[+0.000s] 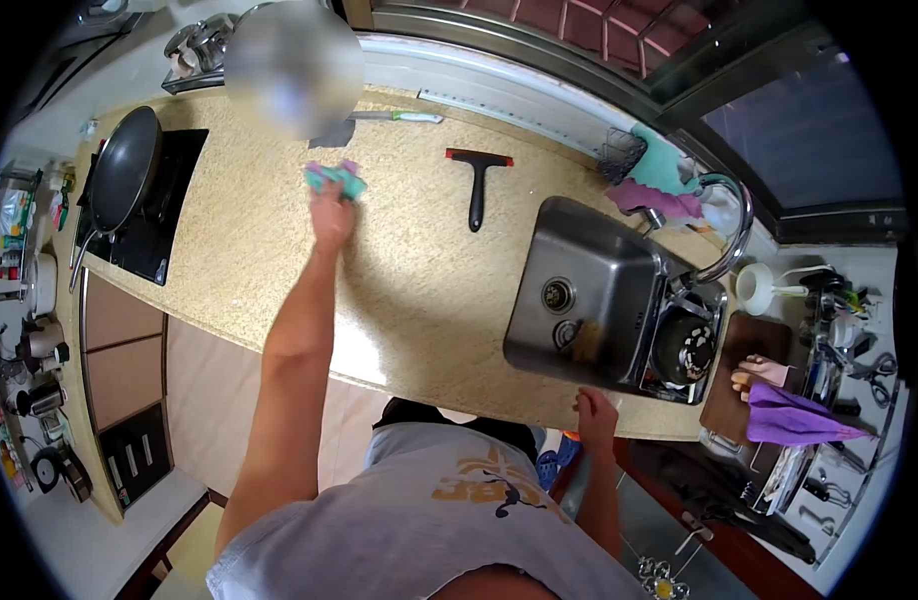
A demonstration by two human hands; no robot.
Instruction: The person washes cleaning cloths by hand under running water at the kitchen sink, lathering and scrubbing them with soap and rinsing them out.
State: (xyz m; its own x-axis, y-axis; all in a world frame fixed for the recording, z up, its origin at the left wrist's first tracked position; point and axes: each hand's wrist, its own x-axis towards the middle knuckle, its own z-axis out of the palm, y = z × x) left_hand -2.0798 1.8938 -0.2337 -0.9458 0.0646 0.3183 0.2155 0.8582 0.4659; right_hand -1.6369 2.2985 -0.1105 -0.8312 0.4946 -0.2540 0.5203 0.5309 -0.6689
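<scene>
My left hand (pixel 331 212) is stretched far over the speckled counter (pixel 249 220) and closed on a teal and purple cloth (pixel 337 180), pressed against the surface. Just beyond the cloth are a dark grey flat piece (pixel 332 133) and a knife (pixel 397 117) with a white and green handle. To the right lies a squeegee (pixel 478 185) with a black handle and red-tipped head. My right hand (pixel 596 416) hangs by the counter's front edge below the sink (pixel 569 240). Its fingers are curled, and nothing shows in them.
A frying pan (pixel 126 172) stands on the black cooktop (pixel 184 185) at left. In the sink's side basin sits a dark pot (pixel 684 345), below the curved faucet (pixel 744 225). A cutting board (pixel 744 345) and purple cloth (pixel 794 412) are at far right. A round blur hides part of the back.
</scene>
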